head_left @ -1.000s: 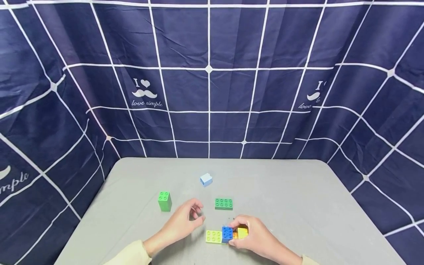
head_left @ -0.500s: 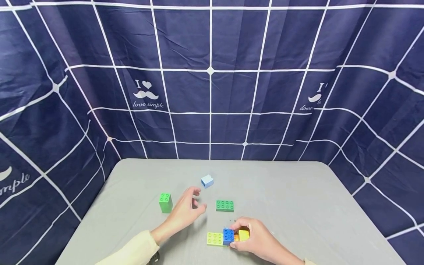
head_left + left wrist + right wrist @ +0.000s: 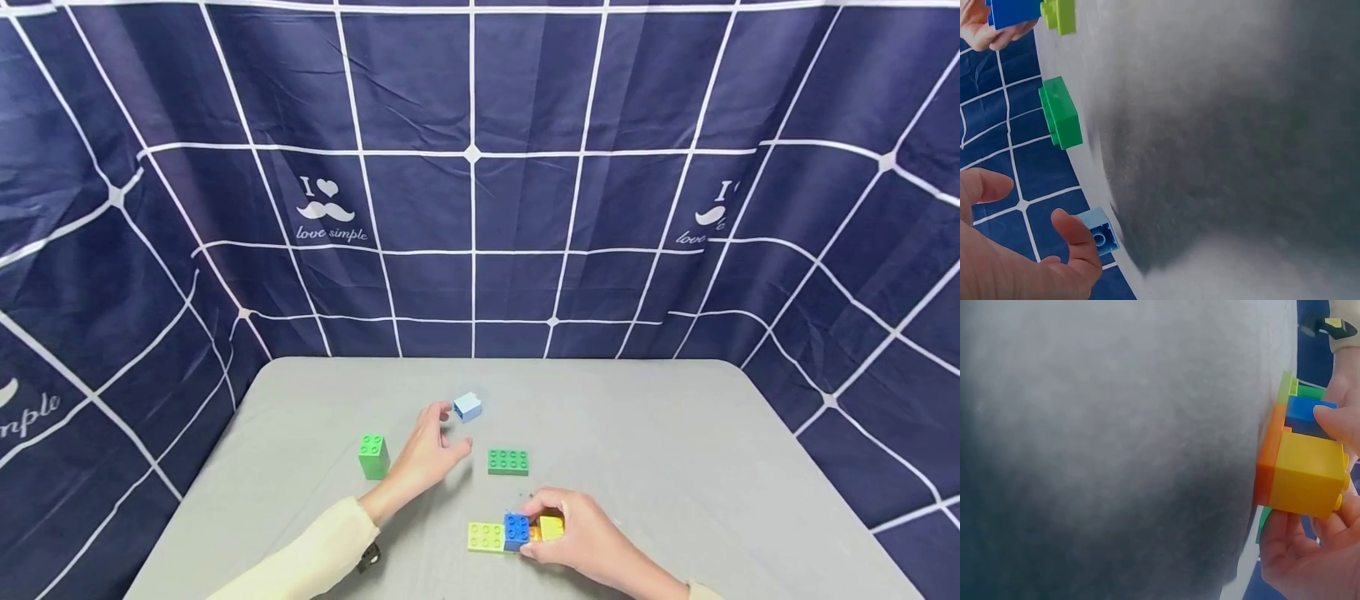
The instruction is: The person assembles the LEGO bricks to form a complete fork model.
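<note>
My left hand (image 3: 426, 454) hovers over the table with thumb and fingers spread, close to a light blue toy brick (image 3: 467, 407) lying on its side. In the left wrist view, that light blue brick (image 3: 1101, 232) shows its hollow underside just past a fingertip, and nothing sits in the hand. My right hand (image 3: 573, 533) grips a row of joined building bricks: a lime brick (image 3: 486, 537), a blue brick (image 3: 516, 531) and a yellow brick (image 3: 551, 527). The right wrist view shows an orange brick (image 3: 1267, 462) under the yellow one, with the thumb on the blue brick.
A flat dark green brick (image 3: 507, 462) lies between the hands. On the left, a tall bright green brick (image 3: 373, 457) stands upright. The grey table (image 3: 637, 442) is bordered by a dark blue curtain (image 3: 525, 208) with white lines.
My left hand has moved forward, away from the joined bricks and up beside the light blue brick. The right hand keeps its grip in about the same spot.
</note>
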